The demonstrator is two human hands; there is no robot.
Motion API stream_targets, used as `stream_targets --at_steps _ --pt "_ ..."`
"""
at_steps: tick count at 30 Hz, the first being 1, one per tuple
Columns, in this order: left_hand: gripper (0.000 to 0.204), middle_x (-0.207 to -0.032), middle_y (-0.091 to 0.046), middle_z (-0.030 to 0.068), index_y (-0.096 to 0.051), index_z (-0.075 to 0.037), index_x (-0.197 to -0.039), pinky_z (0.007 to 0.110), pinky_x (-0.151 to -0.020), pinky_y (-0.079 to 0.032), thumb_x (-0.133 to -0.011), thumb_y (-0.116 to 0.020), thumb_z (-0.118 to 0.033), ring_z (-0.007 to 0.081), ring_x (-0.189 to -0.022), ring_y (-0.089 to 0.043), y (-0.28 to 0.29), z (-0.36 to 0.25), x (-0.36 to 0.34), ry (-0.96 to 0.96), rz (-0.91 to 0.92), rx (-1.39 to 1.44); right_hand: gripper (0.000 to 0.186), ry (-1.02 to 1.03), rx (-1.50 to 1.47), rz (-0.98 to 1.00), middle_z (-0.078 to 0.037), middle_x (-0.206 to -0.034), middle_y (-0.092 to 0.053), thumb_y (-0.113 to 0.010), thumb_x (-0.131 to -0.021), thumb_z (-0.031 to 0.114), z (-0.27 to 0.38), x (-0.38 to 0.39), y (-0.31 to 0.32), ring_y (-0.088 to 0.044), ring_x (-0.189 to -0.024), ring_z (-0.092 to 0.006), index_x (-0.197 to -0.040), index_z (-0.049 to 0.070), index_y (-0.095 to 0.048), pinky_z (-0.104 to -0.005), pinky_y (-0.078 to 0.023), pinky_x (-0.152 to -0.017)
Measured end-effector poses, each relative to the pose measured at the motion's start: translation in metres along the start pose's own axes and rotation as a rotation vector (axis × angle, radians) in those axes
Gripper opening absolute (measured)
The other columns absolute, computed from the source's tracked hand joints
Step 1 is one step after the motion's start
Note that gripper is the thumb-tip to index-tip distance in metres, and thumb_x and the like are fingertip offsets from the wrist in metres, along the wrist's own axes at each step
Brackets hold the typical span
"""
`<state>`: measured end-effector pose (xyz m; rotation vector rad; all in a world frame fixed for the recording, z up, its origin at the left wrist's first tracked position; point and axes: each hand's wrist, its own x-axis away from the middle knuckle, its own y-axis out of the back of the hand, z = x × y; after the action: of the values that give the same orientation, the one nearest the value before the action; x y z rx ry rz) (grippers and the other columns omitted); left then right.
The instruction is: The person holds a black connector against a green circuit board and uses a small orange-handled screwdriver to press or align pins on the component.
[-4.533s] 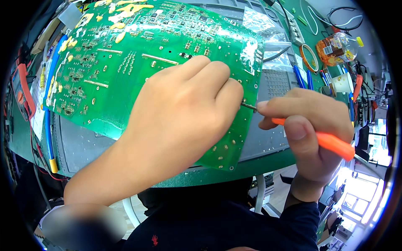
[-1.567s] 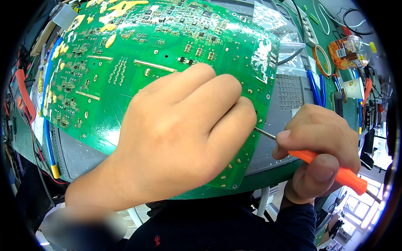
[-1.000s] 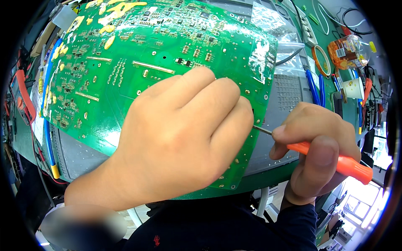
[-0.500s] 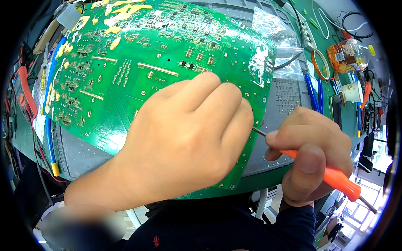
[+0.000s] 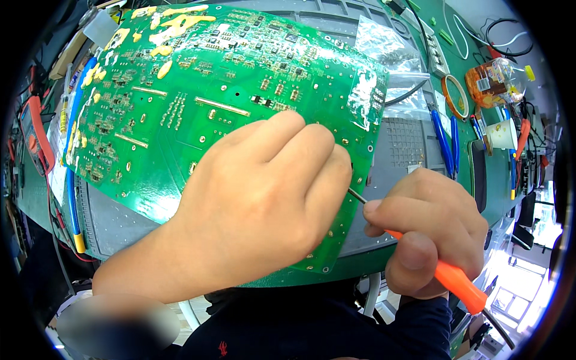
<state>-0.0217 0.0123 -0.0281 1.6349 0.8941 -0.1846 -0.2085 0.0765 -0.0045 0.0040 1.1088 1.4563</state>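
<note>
A large green circuit board (image 5: 156, 162), with yellow and white blobs along its upper left, lies on a grey mat (image 5: 114, 216). My left hand (image 5: 264, 198) rests over the board's right half, knuckles up and fingers curled; what they grip is hidden. Just to its right, my right hand (image 5: 432, 228) grips an orange-handled screwdriver (image 5: 459, 282). The thin metal shaft reaches leftward and disappears beneath my left hand's knuckles, so its tip is hidden.
Right of the board lie blue-handled tools (image 5: 444, 144), a clear bag (image 5: 390, 48), a tape roll (image 5: 454, 96), a plastic bottle (image 5: 489, 81), a paper cup (image 5: 501, 135) and a power strip (image 5: 429, 54). A red multimeter (image 5: 39, 138) and blue-yellow tools (image 5: 75, 222) lie at the left.
Over the last second my right hand and screwdriver moved down and left, the handle now angled more steeply. My left hand's knuckles shifted slightly down and left; its fingers stay curled on the board.
</note>
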Motion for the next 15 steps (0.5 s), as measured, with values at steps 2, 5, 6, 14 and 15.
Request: stream_targets --at_steps 2,5,6,14,15 --pt "0.033 -0.075 -0.049 0.0079 -0.063 0.001 -0.093 0.034 -0.051 -0.039 -0.063 -0.073 -0.006 0.0242 -0.06 -0.048 0.0003 -0.0007 -0.0012 0.001 0.009 0.009 0.043 0.022 0.011 0.003 -0.005 -0.056 -0.058 -0.044 -0.103 0.032 -0.0001 0.001 0.0007 -0.055 -0.047 -0.0168 -0.083 0.001 -0.066 -0.0288 -0.039 -0.044" --pt "0.032 -0.075 -0.049 0.0078 -0.063 0.001 -0.093 0.034 -0.051 -0.039 -0.063 -0.073 -0.006 0.0243 -0.06 -0.048 0.0009 -0.0011 -0.0027 0.002 0.005 0.016 0.042 0.053 0.034 -0.013 -0.005 -0.057 -0.058 -0.045 -0.104 0.032 0.0011 0.0016 0.0002 -0.055 -0.047 -0.0172 -0.084 0.001 -0.066 -0.0287 -0.039 -0.044" --pt "0.032 -0.075 -0.05 0.0079 -0.063 0.001 -0.093 0.034 -0.051 -0.039 -0.063 -0.073 -0.006 0.0244 -0.06 -0.048 0.0011 -0.0013 -0.003 0.002 0.003 0.017 0.042 0.066 0.045 -0.007 -0.005 -0.057 -0.058 -0.045 -0.103 0.032 0.0017 0.0019 0.0008 -0.055 -0.047 -0.0175 -0.085 0.0 -0.066 -0.0288 -0.039 -0.043" --pt "0.032 -0.075 -0.05 0.0085 -0.063 0.001 -0.094 0.034 -0.052 -0.04 -0.064 -0.073 -0.007 0.0247 -0.061 -0.049 0.0006 0.0003 -0.0024 0.002 0.002 0.012 0.044 0.129 0.024 0.012 -0.006 -0.059 -0.058 -0.048 -0.103 0.036 -0.0032 0.0023 0.0005 -0.055 -0.048 -0.0186 -0.087 -0.001 -0.066 -0.0308 -0.04 -0.044" --pt "0.032 -0.075 -0.051 0.0085 -0.063 0.001 -0.094 0.034 -0.052 -0.04 -0.064 -0.073 -0.008 0.0248 -0.061 -0.049 0.0008 0.0004 -0.0028 0.001 0.003 0.015 0.045 0.118 0.011 0.013 -0.005 -0.059 -0.058 -0.047 -0.103 0.038 -0.0039 0.0021 0.0013 -0.055 -0.048 -0.0187 -0.087 0.0 -0.066 -0.0305 -0.04 -0.044"
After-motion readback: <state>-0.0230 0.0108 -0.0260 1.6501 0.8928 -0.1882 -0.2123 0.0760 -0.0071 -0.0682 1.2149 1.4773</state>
